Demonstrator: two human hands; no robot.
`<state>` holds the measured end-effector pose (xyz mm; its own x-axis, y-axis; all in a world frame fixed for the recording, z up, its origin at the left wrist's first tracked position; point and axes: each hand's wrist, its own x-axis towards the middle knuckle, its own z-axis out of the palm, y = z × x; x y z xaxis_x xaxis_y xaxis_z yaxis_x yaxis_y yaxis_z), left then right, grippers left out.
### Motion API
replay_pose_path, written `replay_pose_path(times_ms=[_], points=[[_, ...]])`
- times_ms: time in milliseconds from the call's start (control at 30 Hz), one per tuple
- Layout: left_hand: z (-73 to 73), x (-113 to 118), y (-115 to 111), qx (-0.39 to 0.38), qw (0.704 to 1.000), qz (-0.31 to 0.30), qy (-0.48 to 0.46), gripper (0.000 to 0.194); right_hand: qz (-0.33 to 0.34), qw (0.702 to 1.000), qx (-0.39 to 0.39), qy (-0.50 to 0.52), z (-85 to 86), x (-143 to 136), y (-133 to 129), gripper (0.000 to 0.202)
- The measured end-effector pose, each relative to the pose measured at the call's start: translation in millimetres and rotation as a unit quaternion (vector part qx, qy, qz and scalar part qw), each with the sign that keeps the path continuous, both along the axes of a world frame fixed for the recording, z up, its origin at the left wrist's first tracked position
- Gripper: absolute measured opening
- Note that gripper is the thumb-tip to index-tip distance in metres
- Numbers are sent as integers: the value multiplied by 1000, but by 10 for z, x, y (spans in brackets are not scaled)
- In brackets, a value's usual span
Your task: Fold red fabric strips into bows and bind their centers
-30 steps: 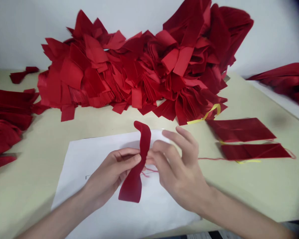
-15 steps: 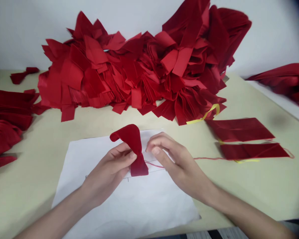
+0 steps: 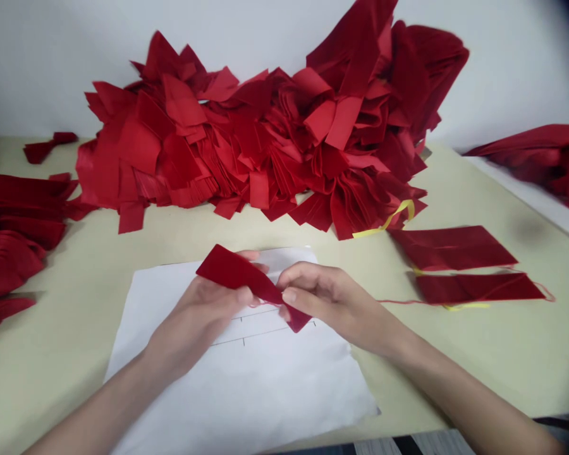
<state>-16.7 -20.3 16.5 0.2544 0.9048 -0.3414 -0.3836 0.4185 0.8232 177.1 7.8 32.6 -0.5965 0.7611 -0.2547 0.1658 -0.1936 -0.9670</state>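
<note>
A red velvet ribbon piece (image 3: 234,270), narrowed near its middle, is held between both hands above a white paper sheet with ruled lines. My left hand (image 3: 213,303) is closed on its wider left part, thumb in front and fingertips behind. At the narrowed part my right hand (image 3: 320,294) pinches it with thumb and fingers, and its short end sticks out below them. Red thread (image 3: 401,301) extends from behind my right hand to the flat red pieces on the right. A bit of thread also shows under the ribbon by my left thumb.
The white paper (image 3: 246,385) lies on the pale table (image 3: 455,354). A large heap of red ribbon pieces (image 3: 265,139) stands along the wall. More red pieces (image 3: 19,234) lie at left. Two flat red pieces (image 3: 455,248) with yellow strips (image 3: 464,307) rest at right.
The ribbon has turned from nearly upright with a curled top to a slant, its upper end now leftward. My right hand, earlier apart from it, has closed on its narrowed part.
</note>
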Motion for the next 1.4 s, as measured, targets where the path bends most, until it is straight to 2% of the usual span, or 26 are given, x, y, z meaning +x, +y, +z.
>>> replay_pose_path(times_ms=[133,267,367,467,600,667,767,833,967,1100,1200,1267,1333,1400], points=[[-8,-44,83,-34,989,72,127,17,7,996,36,-77,-20,102,110,26],[-49,-81,128,-31,981,106,159,24,79,991,7,-108,-6,262,279,29],[-60,-127,147,-24,977,101,188,31,70,986,37,-149,4,380,389,23],[-35,-171,158,-19,978,55,199,28,17,985,74,-157,-2,421,427,22],[36,-229,167,-4,985,0,171,12,-4,995,29,-95,-8,386,388,20],[64,-257,174,-15,987,-31,157,16,-6,997,5,-77,-2,367,365,20],[77,-274,179,-41,982,-80,165,36,-14,996,6,-91,9,355,353,19],[72,-257,175,-47,973,-85,210,39,-9,994,14,-112,5,356,360,19],[72,-197,164,-21,947,-65,315,28,-5,989,46,-144,-29,368,376,18],[106,-212,172,3,928,-67,366,21,-18,985,64,-159,-32,365,374,19],[133,-267,184,4,937,-106,332,23,-21,982,91,-167,9,331,356,17],[140,-286,186,-6,947,-164,276,29,-18,981,108,-161,38,294,332,14],[132,-275,178,-8,945,-232,230,30,-17,985,96,-140,55,253,297,12],[117,-240,160,4,938,-277,210,23,-13,992,63,-110,57,215,255,11]])
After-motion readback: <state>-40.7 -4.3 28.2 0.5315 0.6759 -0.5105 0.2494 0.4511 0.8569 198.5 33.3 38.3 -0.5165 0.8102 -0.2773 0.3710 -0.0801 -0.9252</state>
